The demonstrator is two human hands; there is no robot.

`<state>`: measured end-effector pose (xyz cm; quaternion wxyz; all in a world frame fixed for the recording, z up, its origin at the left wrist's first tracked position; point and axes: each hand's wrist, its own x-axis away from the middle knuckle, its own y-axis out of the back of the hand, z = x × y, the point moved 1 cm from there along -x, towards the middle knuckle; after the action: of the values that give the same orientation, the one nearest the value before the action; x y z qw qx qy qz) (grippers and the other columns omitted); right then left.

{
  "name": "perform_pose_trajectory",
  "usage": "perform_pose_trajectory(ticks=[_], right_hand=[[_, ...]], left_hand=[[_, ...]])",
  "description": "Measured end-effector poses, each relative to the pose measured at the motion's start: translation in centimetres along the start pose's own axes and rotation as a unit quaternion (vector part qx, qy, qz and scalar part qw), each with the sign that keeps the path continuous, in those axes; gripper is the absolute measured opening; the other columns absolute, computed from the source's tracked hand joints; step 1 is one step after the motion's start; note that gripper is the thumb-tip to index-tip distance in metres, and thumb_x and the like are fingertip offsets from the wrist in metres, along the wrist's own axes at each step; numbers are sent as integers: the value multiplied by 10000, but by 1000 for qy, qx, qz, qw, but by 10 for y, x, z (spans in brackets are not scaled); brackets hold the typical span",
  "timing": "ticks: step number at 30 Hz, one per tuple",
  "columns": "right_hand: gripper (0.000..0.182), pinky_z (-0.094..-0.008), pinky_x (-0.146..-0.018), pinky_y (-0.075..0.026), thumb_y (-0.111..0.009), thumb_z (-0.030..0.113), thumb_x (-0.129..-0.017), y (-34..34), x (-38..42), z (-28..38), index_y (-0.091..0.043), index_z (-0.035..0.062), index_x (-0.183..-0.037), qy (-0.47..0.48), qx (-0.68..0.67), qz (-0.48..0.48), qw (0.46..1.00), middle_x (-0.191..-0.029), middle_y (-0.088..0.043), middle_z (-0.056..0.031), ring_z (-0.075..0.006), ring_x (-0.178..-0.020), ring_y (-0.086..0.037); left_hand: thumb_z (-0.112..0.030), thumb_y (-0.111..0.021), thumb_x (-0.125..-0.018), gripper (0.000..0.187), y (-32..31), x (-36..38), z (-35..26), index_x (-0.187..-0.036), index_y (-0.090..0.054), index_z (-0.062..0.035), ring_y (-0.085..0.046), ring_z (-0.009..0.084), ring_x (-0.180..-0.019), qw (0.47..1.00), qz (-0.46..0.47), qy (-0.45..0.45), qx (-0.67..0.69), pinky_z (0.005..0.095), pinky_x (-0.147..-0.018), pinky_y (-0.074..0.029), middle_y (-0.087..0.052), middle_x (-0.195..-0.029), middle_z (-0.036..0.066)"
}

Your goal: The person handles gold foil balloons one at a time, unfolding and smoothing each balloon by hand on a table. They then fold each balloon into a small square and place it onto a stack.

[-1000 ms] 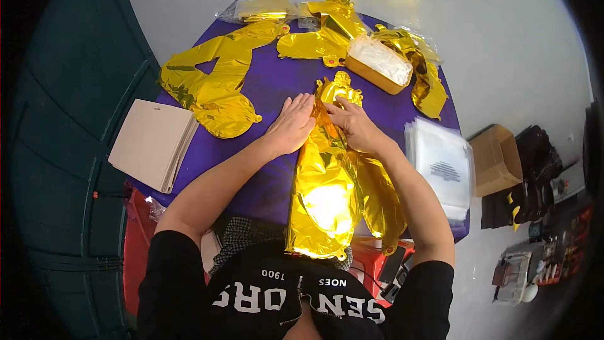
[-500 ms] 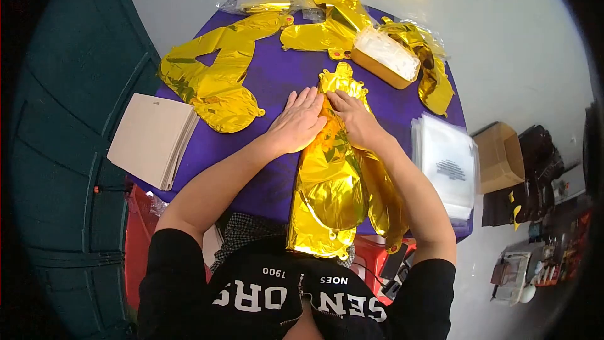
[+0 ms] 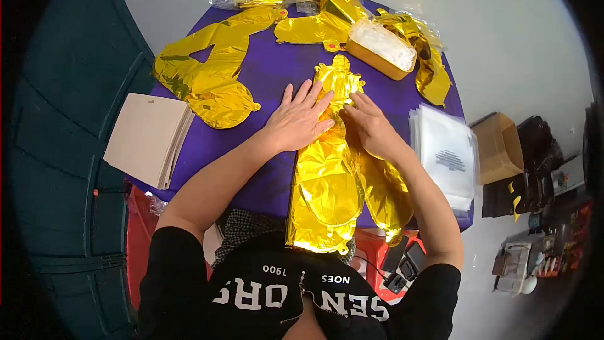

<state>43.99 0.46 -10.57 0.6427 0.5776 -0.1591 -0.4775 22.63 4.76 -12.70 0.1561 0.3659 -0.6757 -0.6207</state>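
Note:
A flat gold foil balloon (image 3: 327, 179) lies lengthwise in front of me, from the table's middle to its near edge, with a loose rounded flap on its right. My left hand (image 3: 299, 118) rests on the foil's left edge with its fingers spread, fingertips on the upper part. On the right side of the foil, my right hand (image 3: 371, 123) touches it with fingers stretched out, the thumb side toward the middle. Neither hand grasps anything that I can make out.
On the purple table (image 3: 267, 82) lie more gold balloons (image 3: 220, 97), a gold box with white contents (image 3: 382, 44), a beige card stack (image 3: 148, 138) at left and clear plastic bags (image 3: 443, 154) at right. A cardboard box (image 3: 497, 145) stands beyond the right edge.
Both hands have moved slightly apart, and my left hand's fingers are more spread. My right hand has shifted right, and the foil's right flap has swung outward a little. The view has shifted slightly.

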Motion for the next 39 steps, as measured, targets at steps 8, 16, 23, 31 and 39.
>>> perform_pose_trajectory(ticks=[8,16,23,31,39], right_hand=[[593,-468,-1109,-276,-617,208,-848,14,23,39,-420,-84,-1325,-7,20,31,999,-1399,-371,-314,-452,-1327,-332],[817,-515,-1109,-245,-612,492,-808,4,36,117,-386,-82,-1345,88,70,86,990,-1401,-366,-303,-440,-1341,-311],[817,-481,-1126,-230,-577,527,-826,-18,52,147,-407,-89,-1334,110,-19,128,985,-1423,-363,-280,-400,-1367,-303],[796,-495,-1131,-217,-547,507,-868,-4,59,146,-374,-106,-1345,90,-103,128,982,-1425,-315,-330,-449,-1366,-271],[856,-493,-1138,-188,-520,548,-868,-13,77,140,-337,-131,-1355,20,22,121,992,-1443,-263,-347,-469,-1382,-214]], left_hand=[[-488,-407,-953,657,2,1,-5,-1449,-304,-69,-179,378,-1416,997,44,-14,-59,586,-1120,-143,-241,-1509,222],[-556,-445,-909,744,-3,2,-2,-1444,-315,-57,-186,400,-1410,995,26,-37,-90,619,-1105,-136,-246,-1495,258],[-659,-469,-845,862,4,2,-5,-1441,-321,-54,-190,404,-1409,996,31,-35,-74,619,-1107,-127,-250,-1491,263],[-664,-453,-849,865,6,2,-7,-1448,-312,-56,-168,406,-1415,996,38,-33,-78,616,-1112,-107,-242,-1496,264],[-504,-501,-889,748,23,4,-20,-1396,-358,27,-190,414,-1402,986,-25,-87,-138,545,-1141,-101,-274,-1470,285]])
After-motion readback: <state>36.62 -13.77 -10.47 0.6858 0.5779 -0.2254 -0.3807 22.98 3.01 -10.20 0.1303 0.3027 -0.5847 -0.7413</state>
